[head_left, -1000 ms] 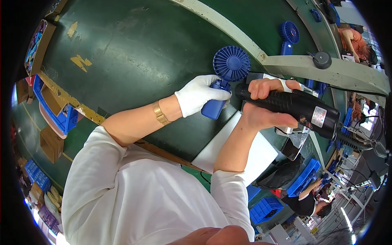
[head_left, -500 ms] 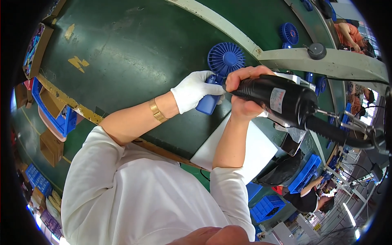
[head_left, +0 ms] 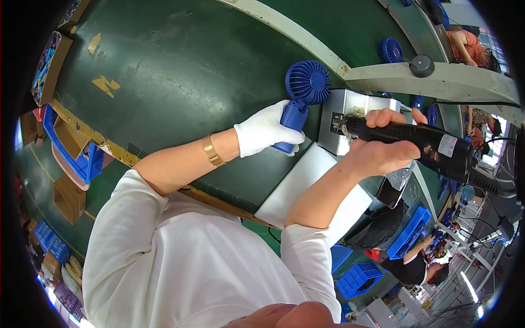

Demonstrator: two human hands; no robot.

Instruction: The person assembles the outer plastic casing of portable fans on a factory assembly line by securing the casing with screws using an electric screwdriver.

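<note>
My left hand [head_left: 263, 131], in a white glove, is closed around the handle of a blue handheld fan [head_left: 296, 116], with the round fan head tilted up and away from me. A black electric screwdriver [head_left: 437, 146], on a cable, lies in the grip of my bare right hand [head_left: 372, 156]. Its front end is at the small metal mechanism on the face of a silver metal box [head_left: 330, 109], which looks like a screw feeder. The bit itself is too small to make out. The fan is just left of that box.
A white foam sheet [head_left: 298, 188] lies on the green bench near my right forearm. Beyond a pale metal rail [head_left: 394, 79] there is another blue fan [head_left: 391, 50]. A cardboard box [head_left: 52, 68] of small parts sits at far left. Other people work on the right.
The screwdriver has left the fan's handle and swung right to the metal box. My left hand has shifted slightly right with the fan, turning it.
</note>
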